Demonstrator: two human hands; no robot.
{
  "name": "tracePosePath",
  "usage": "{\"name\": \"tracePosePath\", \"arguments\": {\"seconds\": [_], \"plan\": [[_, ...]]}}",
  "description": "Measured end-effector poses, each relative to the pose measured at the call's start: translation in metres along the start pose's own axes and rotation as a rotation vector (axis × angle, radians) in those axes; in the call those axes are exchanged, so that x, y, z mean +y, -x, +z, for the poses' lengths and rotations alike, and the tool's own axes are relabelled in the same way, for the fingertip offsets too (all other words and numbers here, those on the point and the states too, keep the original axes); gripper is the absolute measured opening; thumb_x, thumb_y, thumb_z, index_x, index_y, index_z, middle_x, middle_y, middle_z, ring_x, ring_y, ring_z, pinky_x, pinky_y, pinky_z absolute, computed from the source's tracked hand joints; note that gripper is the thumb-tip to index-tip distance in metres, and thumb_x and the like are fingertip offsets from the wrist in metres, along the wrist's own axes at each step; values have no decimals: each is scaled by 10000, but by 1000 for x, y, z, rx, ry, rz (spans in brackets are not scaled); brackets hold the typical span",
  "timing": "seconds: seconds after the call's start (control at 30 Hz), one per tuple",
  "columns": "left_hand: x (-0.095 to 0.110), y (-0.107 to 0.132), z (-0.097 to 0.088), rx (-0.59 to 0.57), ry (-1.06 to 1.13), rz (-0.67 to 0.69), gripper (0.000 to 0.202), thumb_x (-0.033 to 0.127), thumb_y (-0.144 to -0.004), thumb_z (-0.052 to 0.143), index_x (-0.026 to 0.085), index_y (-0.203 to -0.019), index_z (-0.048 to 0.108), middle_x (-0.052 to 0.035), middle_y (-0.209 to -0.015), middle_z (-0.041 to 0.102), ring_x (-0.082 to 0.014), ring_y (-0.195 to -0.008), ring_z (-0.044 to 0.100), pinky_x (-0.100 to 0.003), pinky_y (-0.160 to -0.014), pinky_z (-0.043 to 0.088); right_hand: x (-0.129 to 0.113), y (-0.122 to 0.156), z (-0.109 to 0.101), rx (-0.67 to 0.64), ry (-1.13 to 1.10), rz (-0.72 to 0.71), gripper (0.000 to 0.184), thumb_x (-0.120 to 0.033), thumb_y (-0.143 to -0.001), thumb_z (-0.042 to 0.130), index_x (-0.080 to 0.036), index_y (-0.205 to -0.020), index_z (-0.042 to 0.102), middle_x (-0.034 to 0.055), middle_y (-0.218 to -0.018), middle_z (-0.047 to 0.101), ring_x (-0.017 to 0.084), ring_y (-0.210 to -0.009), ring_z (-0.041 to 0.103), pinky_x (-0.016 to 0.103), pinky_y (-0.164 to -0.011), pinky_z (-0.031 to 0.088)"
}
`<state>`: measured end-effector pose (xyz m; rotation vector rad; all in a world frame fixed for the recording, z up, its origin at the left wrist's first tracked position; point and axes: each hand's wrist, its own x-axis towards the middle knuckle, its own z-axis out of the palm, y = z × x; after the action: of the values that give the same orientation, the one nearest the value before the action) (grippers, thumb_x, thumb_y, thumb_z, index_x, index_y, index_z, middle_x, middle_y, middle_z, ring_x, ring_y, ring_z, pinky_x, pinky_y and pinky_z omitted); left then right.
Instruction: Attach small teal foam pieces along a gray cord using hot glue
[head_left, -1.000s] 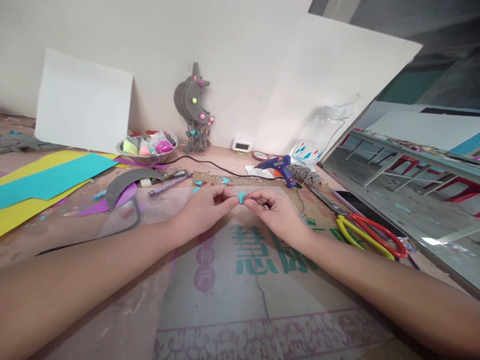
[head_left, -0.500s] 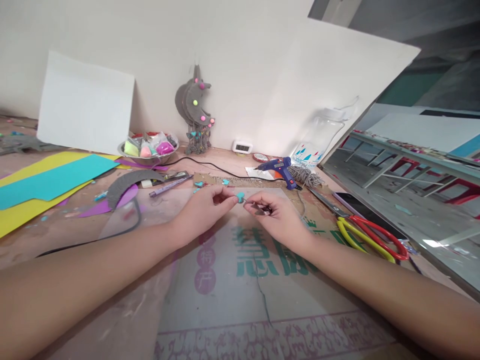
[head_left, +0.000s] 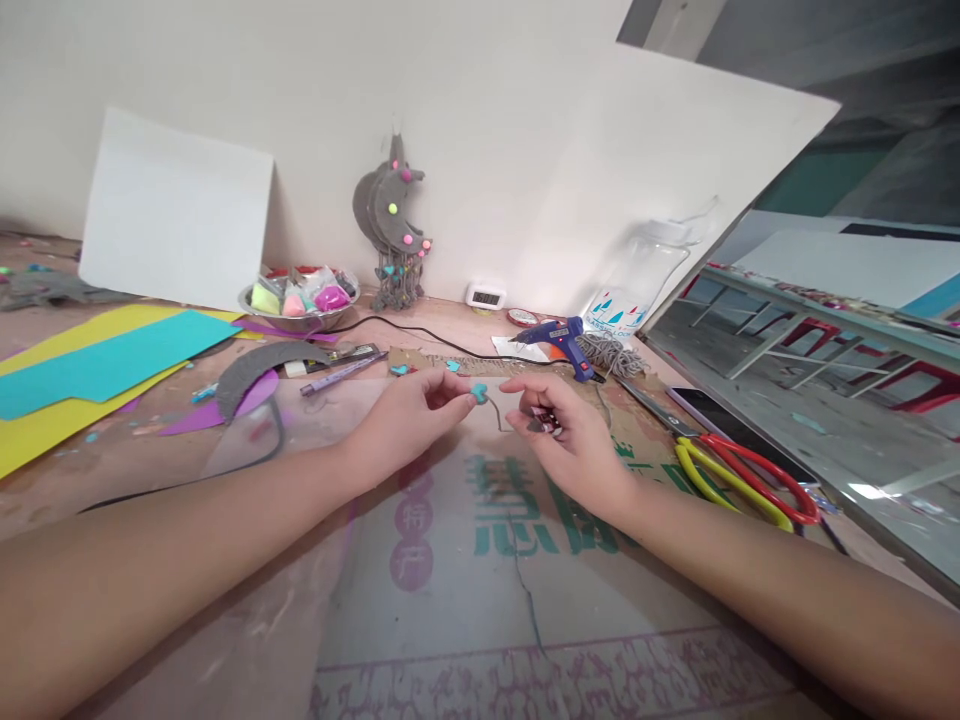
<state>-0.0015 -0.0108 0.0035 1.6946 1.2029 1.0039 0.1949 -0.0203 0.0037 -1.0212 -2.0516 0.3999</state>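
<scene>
Between the thumb and forefinger of my left hand (head_left: 420,415) is a small teal heart-shaped piece (head_left: 480,392). A short grey string (head_left: 496,408) comes off its right side and bends downward. My right hand (head_left: 574,435) is just right of the string, with thumb and forefinger apart and not touching it. Its other fingers curl around a small dark, shiny object (head_left: 549,424) that I cannot make out. Behind my left hand, small teal pieces (head_left: 453,366) lie on cardboard. A grey thread (head_left: 527,592) lies on the printed sheet below my hands.
A blue glue gun (head_left: 566,340), grey yarn (head_left: 611,354) and a clear bottle (head_left: 641,275) stand behind my right hand. Scissors (head_left: 750,478) and a phone (head_left: 739,430) lie at right. A grey moon decoration (head_left: 394,215), clay bowl (head_left: 300,322) and coloured foam sheets (head_left: 112,365) are farther left.
My right thumb and forefinger have let go of the grey string and moved slightly apart and right. The string now hangs free from the teal piece. My left hand stays nearly still.
</scene>
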Motion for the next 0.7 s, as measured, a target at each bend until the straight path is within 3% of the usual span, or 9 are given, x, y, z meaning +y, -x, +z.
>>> {"name": "tracePosePath", "arguments": {"seconds": [0.13,0.27,0.43,0.7], "plan": [[-1,0,1,-57,-21,48,156,324,-784,560,173,-778,595,28,-688,578,-88,-559,470,-198,-505,355,1,-8,0,40,14,126,220,-312,-905,442,-184,-955,614,20,-789,584,117,-660,492,234,-584,403],[-1,2,3,-110,-37,114,138,271,-794,535,172,-717,592,37,-623,558,-78,-522,449,-192,-491,346,3,-11,4,-38,-32,195,189,-318,-841,533,-168,-875,643,13,-735,608,118,-633,494,233,-570,398],[-1,1,2,-127,-42,121,137,265,-797,528,178,-731,611,28,-642,580,-89,-526,457,-201,-477,332,5,-8,8,-103,-66,205,109,-260,-790,577,-166,-811,628,-9,-681,568,103,-604,479,221,-549,377],[-3,-2,2,-171,-113,207,176,266,-820,506,161,-778,641,20,-687,584,-100,-606,473,-219,-553,350,2,-11,8,-68,-138,256,151,-311,-797,572,-171,-745,547,-36,-634,475,84,-546,387,223,-514,326]]}}
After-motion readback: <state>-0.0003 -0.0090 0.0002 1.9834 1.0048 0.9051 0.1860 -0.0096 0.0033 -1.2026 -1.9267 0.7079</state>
